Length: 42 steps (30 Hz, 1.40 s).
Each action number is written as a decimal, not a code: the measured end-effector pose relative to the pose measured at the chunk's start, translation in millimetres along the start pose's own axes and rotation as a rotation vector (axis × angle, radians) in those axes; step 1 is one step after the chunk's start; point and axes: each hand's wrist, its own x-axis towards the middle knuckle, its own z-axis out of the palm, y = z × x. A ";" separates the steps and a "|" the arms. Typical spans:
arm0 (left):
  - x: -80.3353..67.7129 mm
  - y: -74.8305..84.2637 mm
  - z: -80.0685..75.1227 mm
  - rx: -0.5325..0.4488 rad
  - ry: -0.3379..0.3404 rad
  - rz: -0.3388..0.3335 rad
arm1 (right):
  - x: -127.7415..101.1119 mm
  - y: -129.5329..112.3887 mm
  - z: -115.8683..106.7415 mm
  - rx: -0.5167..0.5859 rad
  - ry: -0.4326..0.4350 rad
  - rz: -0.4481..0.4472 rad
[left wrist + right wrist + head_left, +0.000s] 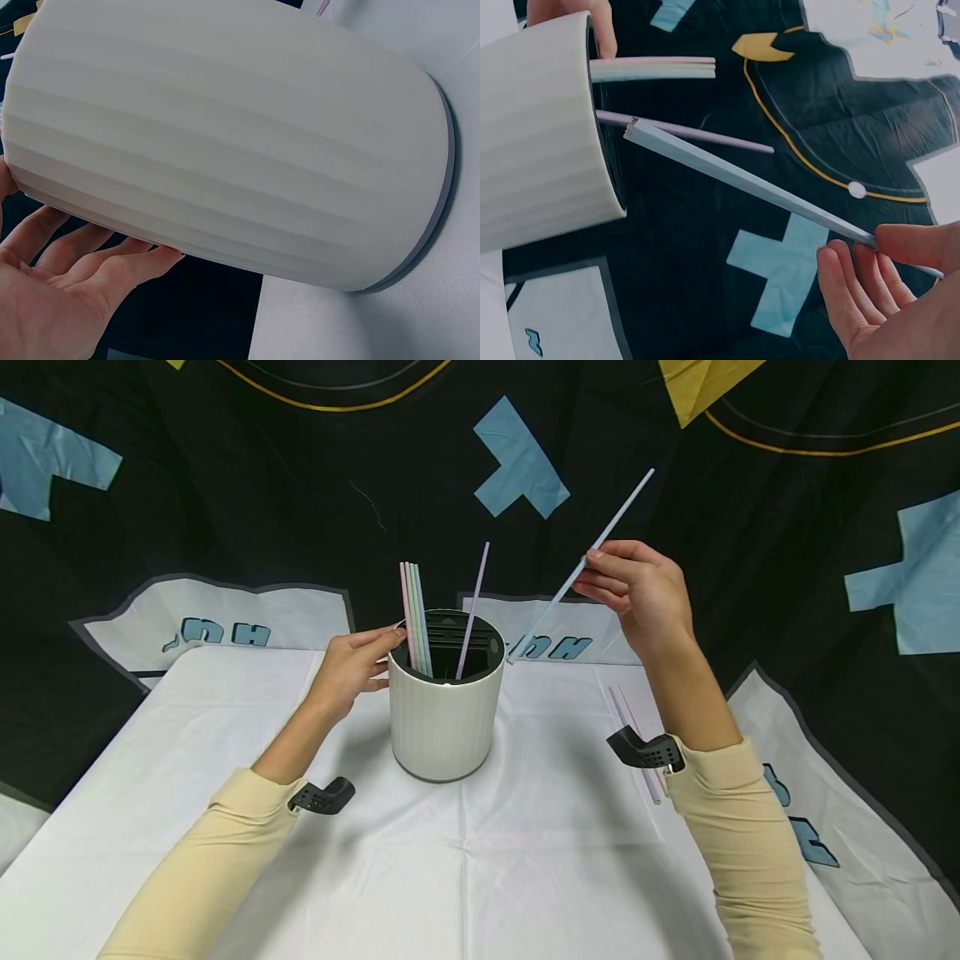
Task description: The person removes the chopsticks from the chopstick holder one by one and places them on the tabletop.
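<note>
A white ribbed round container with a dark inside stands upright on the table. My left hand holds it at its left side, thumb at the rim and fingers along the wall in the left wrist view. Several pink and pale green-blue straws stand bunched inside by that thumb. A purple straw leans alone nearer the middle. Right of the container, my right hand pinches a light blue straw between thumb and fingers. It slants, its lower end close to the right rim and outside the opening.
Purple and pink straws lie on the white-covered table at the right, partly hidden behind the right wrist's black strap mount. A black cloth with blue and yellow patches hangs behind the table.
</note>
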 end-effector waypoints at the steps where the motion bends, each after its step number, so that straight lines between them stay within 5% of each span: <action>1: 0.0 -0.2 0.0 0.004 0.000 0.001 | -0.3 -1.0 -2.5 -0.001 0.004 -0.001; 17: -1.0 1.7 -0.5 0.009 -0.005 -0.002 | 5.8 14.7 -63.7 -0.211 0.048 0.153; 23: -1.1 1.9 -0.9 0.010 -0.006 0.002 | 7.9 32.1 -95.4 -0.308 0.032 0.190; 30: -1.1 1.3 -0.6 0.010 -0.008 0.000 | 11.5 56.8 -131.5 -0.262 0.048 0.281; 42: -0.4 1.2 -0.4 0.008 -0.006 -0.007 | 15.6 100.3 -171.7 -0.395 0.087 0.424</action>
